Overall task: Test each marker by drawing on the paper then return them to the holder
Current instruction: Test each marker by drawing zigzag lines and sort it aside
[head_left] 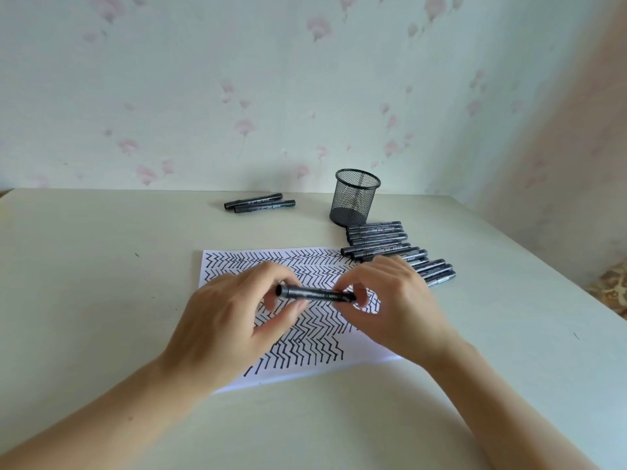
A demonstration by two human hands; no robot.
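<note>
While the marker is pinched between left hand and right hand, ink could be smeared, its cap seemingly hidden.

A black marker is held level above the zigzag-covered paper, pinched by the left hand and right hand. A row of markers is laid beside the mesh holder; two markers are set apart.

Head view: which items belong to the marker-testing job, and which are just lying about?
Job: held marker, left hand, right hand, paper, mesh holder, marker pile, two markers.
Lying about: nothing; only the table and wallpaper.
</note>
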